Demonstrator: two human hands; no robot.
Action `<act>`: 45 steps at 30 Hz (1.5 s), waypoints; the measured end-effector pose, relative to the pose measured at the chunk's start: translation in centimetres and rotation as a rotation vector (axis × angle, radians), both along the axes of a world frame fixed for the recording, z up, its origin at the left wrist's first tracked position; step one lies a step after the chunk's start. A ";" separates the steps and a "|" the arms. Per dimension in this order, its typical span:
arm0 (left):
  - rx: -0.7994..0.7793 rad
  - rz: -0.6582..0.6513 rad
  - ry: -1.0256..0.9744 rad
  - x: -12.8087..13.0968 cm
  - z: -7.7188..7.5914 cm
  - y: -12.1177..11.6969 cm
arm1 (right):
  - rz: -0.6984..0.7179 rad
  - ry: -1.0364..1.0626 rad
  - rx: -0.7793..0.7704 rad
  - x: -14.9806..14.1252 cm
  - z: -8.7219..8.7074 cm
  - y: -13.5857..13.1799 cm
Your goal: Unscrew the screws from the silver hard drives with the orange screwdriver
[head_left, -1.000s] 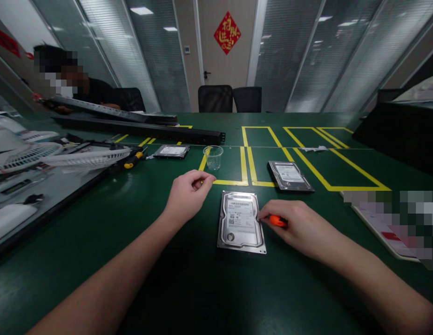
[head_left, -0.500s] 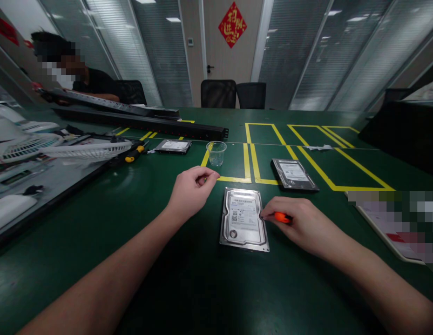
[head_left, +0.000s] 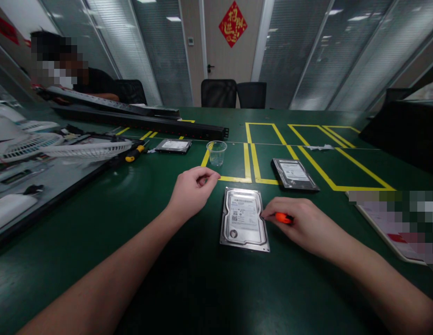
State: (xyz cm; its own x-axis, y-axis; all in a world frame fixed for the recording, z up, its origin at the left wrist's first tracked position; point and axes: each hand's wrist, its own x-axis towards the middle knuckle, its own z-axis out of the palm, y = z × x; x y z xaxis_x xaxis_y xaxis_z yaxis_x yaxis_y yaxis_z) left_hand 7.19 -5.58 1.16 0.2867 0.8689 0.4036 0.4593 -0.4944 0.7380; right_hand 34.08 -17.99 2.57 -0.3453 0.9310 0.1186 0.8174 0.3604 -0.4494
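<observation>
Near hard drive [head_left: 245, 223]: flat on the worktop [head_left: 181, 293], just right of the frame's centre and below it, label side up.
Long axis: runs up and down the frame, the short ends facing the person and the far side.
Right hand [head_left: 302, 221]: the nearer one; the drive lies directly left of its fingertips, which meet its right long edge. Contact or a hair's gap, I cannot tell.
Right fingers: closed around an orange handle [head_left: 284, 218]; its tip is hidden.
Left hand [head_left: 193, 188]: above and left of the drive, apart from it; the drive lies down and right of its fingers.
Left fingers: thumb and forefinger pinched together; whether something small sits between them, I cannot tell.
Clear cup [head_left: 216, 153]: upright, just beyond the left hand, near the yellow tape [head_left: 247, 163].
Other drives: one right of centre [head_left: 296, 175], tilted in plan; another upper left [head_left: 173, 146].
Yellow-black screwdriver [head_left: 135, 153]: left of centre, beside white slatted parts [head_left: 87, 151].
Upper left: long black bars [head_left: 139, 124], a seated person [head_left: 96, 83] behind.
</observation>
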 end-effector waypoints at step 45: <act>-0.009 -0.007 -0.010 0.0 0.2 -0.1 | 0.029 0.003 0.023 0.3 0.8 -0.1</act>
